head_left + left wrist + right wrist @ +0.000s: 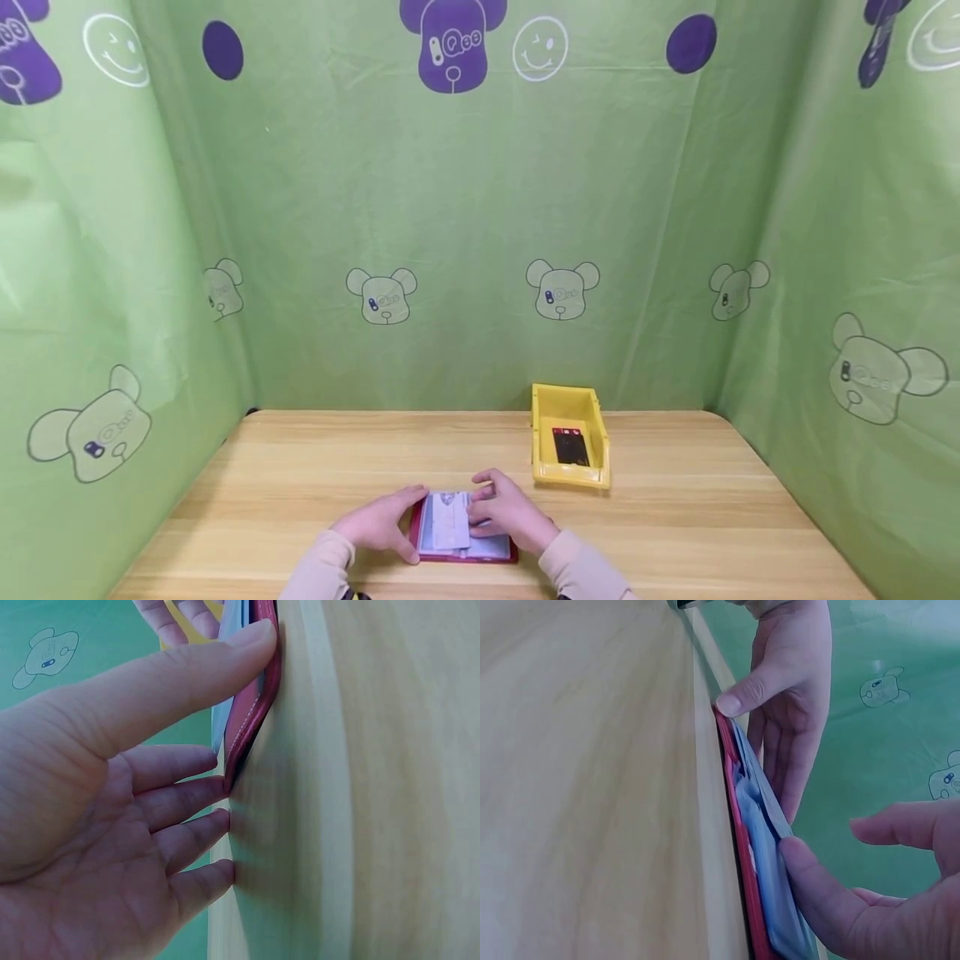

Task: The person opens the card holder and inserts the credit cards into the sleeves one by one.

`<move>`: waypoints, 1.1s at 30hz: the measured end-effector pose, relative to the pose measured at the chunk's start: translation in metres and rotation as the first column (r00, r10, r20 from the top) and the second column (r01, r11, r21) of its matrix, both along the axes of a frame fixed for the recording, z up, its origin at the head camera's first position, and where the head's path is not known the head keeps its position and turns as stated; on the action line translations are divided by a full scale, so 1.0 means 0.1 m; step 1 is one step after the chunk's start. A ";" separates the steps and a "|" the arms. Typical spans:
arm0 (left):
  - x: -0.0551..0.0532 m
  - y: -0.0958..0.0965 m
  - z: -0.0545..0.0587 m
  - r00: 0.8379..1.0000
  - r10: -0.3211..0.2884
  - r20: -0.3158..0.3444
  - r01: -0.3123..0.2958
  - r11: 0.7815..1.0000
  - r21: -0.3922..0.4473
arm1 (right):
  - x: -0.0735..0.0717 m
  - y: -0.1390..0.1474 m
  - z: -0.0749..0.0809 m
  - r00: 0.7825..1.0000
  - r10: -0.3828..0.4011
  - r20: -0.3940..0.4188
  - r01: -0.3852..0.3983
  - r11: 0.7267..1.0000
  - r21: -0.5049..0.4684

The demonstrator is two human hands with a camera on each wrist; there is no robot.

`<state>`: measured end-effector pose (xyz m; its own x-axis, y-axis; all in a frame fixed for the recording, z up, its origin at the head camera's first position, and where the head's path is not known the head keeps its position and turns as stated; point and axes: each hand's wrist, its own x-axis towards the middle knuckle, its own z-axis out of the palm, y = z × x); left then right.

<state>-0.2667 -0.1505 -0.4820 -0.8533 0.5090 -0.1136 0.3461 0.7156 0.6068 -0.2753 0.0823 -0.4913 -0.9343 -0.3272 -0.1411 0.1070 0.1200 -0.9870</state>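
An open red card holder (513,550) with clear bluish sleeves lies on the wooden table. A pale printed card (452,523) is on its sleeves; whether it is inside one I cannot tell. My left hand (382,521) steadies the holder's left side, its thumb at the near corner and the other fingers spread along the edge. Over the right half is my right hand (510,512). In the right wrist view, one fingertip (799,859) of it touches the edge of the raised sleeves or card, while another finger stands apart. The underside of the sleeves is hidden.
A yellow bin (570,482) stands on the table (337,450), behind and right of the holder. Inside it lies a black and red card or flat packet (572,448). Green printed curtains (472,358) enclose the back and both sides.
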 end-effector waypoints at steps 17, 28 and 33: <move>0.01 0.00 -0.01 0.999 0.003 -0.036 -0.003 1.000 -0.007 | 0.03 -0.13 -0.02 1.000 -0.022 -0.022 0.022 0.999 -0.027; 0.02 0.03 -0.03 0.999 0.014 -0.029 -0.014 1.000 -0.008 | -0.08 0.15 0.06 0.997 0.012 -0.075 -0.009 1.000 0.029; 0.02 0.03 -0.04 0.999 0.013 -0.033 -0.013 1.000 0.001 | -0.17 0.33 0.13 0.996 -0.017 -0.092 0.020 0.999 0.030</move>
